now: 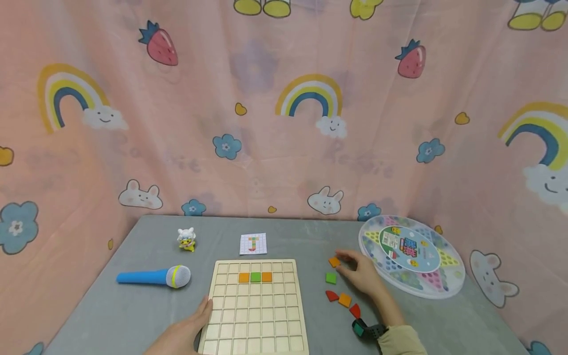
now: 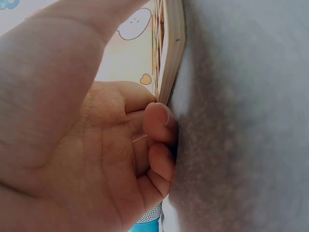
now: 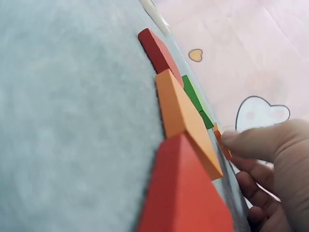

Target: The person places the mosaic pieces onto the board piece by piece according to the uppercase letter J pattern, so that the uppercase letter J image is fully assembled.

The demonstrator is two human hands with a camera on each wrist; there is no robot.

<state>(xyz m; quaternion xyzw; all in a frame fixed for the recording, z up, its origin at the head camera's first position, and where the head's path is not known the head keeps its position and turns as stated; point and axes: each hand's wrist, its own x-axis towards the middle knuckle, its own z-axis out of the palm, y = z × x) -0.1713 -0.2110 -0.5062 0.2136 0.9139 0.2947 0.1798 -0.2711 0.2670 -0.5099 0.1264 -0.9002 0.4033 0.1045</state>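
Observation:
A pale wooden grid board [image 1: 254,315] lies on the table, with an orange, a green and an orange tile [image 1: 255,277] side by side in an upper row. My left hand [image 1: 188,328] holds the board's left edge; in the left wrist view its lower fingers [image 2: 161,123] curl down by the tabletop. To the right of the board, my right hand [image 1: 361,273] pinches an orange square tile [image 1: 334,262] between thumb and forefinger at the table. Nearer me lie a green square [image 1: 331,278], a red curved-edge piece [image 1: 331,296], an orange square [image 1: 344,300] and another red piece [image 1: 355,310].
A small card [image 1: 253,244] with a coloured grid pattern lies behind the board. A toy figure [image 1: 186,239] and a blue toy microphone [image 1: 153,277] are on the left. At the right, a round game board [image 1: 411,256] lies beyond my right hand. A printed curtain hangs behind the table.

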